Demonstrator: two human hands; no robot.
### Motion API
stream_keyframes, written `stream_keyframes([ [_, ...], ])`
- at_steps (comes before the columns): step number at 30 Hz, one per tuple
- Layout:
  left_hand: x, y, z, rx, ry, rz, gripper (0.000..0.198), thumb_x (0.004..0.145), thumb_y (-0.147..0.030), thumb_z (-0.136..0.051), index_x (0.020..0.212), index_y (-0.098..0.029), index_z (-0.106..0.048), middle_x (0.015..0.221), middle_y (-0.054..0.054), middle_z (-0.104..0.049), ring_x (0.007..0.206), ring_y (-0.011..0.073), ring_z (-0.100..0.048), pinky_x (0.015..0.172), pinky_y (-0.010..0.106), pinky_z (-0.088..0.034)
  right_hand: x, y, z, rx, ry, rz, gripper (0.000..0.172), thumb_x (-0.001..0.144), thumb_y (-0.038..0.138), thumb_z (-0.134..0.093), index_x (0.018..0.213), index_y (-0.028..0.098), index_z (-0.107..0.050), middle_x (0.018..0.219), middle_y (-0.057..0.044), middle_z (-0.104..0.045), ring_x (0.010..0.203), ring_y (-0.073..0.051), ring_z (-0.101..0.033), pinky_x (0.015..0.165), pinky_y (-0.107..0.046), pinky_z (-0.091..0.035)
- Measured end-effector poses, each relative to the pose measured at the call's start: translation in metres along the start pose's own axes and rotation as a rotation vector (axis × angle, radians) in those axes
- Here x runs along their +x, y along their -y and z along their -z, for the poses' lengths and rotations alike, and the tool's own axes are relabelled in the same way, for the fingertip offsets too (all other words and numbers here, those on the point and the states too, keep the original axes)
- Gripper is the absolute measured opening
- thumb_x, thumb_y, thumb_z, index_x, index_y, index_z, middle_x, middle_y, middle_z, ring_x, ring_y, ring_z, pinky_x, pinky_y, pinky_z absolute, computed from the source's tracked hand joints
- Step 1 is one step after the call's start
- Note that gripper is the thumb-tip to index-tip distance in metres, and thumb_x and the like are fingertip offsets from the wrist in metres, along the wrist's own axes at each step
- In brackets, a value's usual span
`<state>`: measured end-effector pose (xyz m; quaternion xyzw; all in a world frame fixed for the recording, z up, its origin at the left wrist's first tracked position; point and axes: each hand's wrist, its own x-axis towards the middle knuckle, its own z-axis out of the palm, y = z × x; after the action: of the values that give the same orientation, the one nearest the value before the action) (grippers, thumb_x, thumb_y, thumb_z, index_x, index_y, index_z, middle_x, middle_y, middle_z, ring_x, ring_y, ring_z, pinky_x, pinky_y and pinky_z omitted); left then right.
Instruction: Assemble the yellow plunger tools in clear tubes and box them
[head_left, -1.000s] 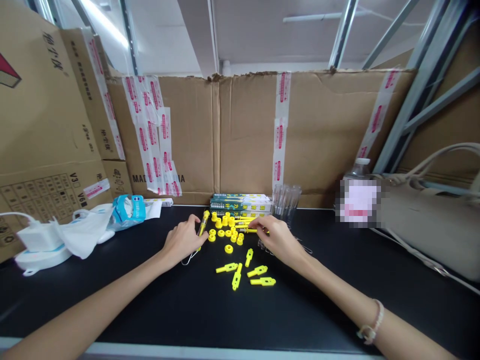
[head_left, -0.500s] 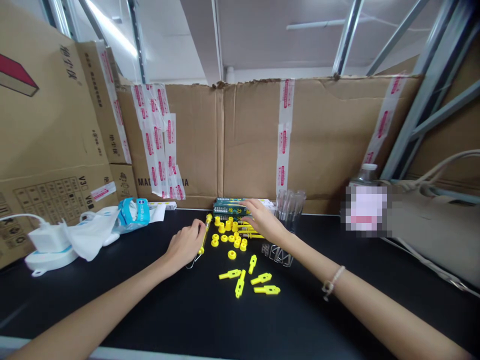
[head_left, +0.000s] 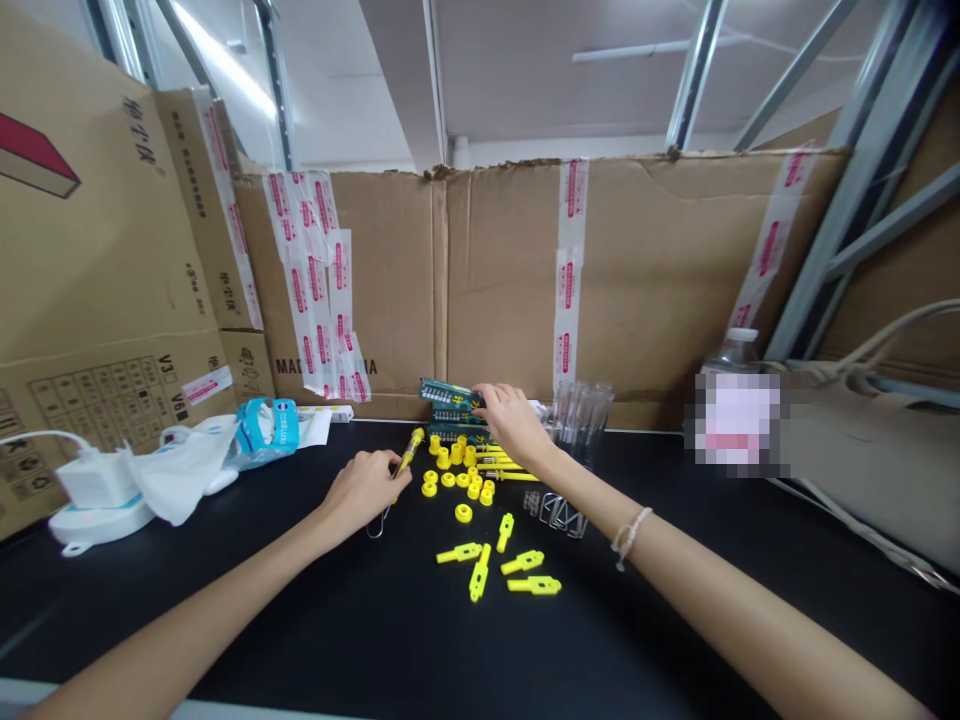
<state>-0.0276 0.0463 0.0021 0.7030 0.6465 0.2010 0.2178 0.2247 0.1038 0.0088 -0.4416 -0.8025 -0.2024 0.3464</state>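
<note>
My left hand (head_left: 364,490) is curled shut around a yellow tester pen (head_left: 409,452). Little yellow rings (head_left: 463,512) and yellow plastic bits (head_left: 480,572) lie on the black tabletop (head_left: 375,630) between my hands. My right hand (head_left: 512,420) is a bit open, and its fingers touch a tilted green box (head_left: 448,395).

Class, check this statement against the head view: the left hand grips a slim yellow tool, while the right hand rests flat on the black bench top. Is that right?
No: the right hand is not on the black bench top; it is on a stack of printed green-and-yellow boxes, as the head view shows. The left hand does grip the slim yellow tool.
</note>
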Motion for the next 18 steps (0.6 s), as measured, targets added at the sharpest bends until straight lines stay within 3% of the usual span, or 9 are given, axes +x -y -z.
stream_keyframes([
  [5,0.011,0.01,0.002,-0.383,0.1,0.089,0.032,0.096,-0.032,-0.061,0.124,-0.016,-0.058,0.122,0.01,-0.062,0.101,0.0239,-0.065,0.084,0.044,-0.056,-0.005,0.026,0.02,0.117,-0.147,0.04,0.032,0.096,0.03,-0.061,0.125,0.018,-0.058,0.126,-0.009,-0.062,0.105,-0.024,-0.065,0.088,-0.045,-0.055],
  [8,0.015,0.014,0.003,-0.595,0.088,0.083,0.031,0.096,-0.032,-0.061,0.123,-0.015,-0.059,0.122,0.01,-0.062,0.101,0.0238,-0.065,0.085,0.044,-0.056,-0.022,0.047,0.039,0.186,-0.21,0.114,0.036,0.099,0.014,-0.051,0.134,0.019,-0.051,0.123,-0.013,-0.065,0.114,-0.024,-0.061,0.097,-0.044,-0.053],
  [11,0.012,0.011,0.003,-0.746,0.035,0.042,0.032,0.098,-0.033,-0.056,0.125,-0.016,-0.055,0.106,0.007,-0.063,0.076,0.0154,-0.064,0.064,0.03,-0.056,-0.042,0.063,0.059,0.215,-0.21,0.244,0.037,0.098,0.005,-0.044,0.132,0.016,-0.054,0.125,-0.015,-0.065,0.122,-0.024,-0.058,0.101,-0.045,-0.051],
  [13,0.007,0.005,0.004,-0.821,-0.003,-0.007,0.038,0.1,-0.036,-0.051,0.134,-0.021,-0.047,0.089,0.001,-0.057,0.05,0.0062,-0.049,0.042,0.017,-0.039,-0.051,0.072,0.07,0.218,-0.184,0.344,0.036,0.099,0.006,-0.043,0.131,0.017,-0.057,0.127,-0.015,-0.066,0.129,-0.025,-0.055,0.104,-0.046,-0.049],
  [15,-0.001,-0.004,0.006,-0.875,-0.007,-0.079,0.045,0.097,-0.043,-0.051,0.139,-0.028,-0.043,0.08,-0.004,-0.048,0.041,0.0024,-0.032,0.036,0.013,-0.02,-0.057,0.079,0.078,0.201,-0.165,0.455,0.035,0.1,0.007,-0.044,0.131,0.015,-0.058,0.129,-0.015,-0.067,0.134,-0.025,-0.051,0.107,-0.045,-0.048],
  [18,-0.014,-0.017,0.01,-0.901,0.058,-0.161,0.058,0.089,-0.067,-0.048,0.124,-0.022,-0.06,0.077,-0.003,-0.046,0.044,0.0034,-0.032,0.037,0.015,-0.017,-0.058,0.092,0.081,0.16,-0.159,0.593,0.031,0.098,0.007,-0.048,0.127,0.008,-0.06,0.127,-0.018,-0.067,0.138,-0.027,-0.046,0.109,-0.044,-0.046],
])
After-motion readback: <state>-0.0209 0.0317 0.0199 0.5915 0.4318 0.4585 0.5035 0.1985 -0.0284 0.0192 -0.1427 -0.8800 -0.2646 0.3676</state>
